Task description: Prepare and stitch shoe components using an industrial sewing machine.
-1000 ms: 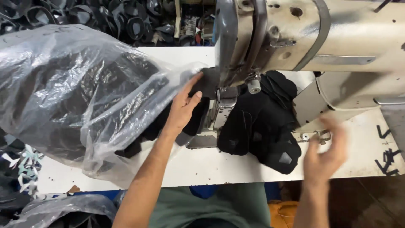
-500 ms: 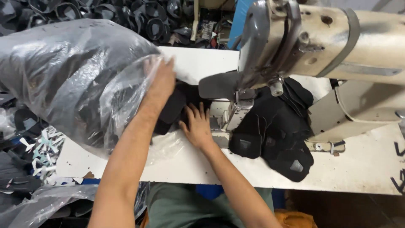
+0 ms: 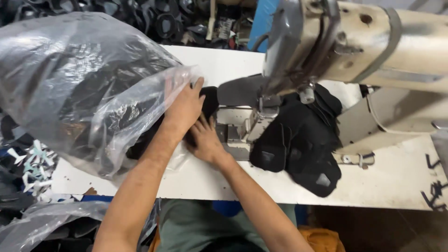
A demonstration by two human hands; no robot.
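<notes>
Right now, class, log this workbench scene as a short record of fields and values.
Left hand: at the mouth of the clear plastic bag, on black pieces
Right hand: flat on black pieces beside the sewing machine
Bag contents: dark pieces
Right of needle: pile of black fabric parts
Surface: white table

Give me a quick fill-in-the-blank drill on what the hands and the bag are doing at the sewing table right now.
1. The large bag left of the sewing machine is made of clear ____.
2. The pieces heaped beside the machine's post are ____ in colour.
3. The left hand rests at the bag's ____ end.
4. The right hand lies ____ the left hand, palm down on the white table.

Missing words: plastic; black; open; beside
</notes>
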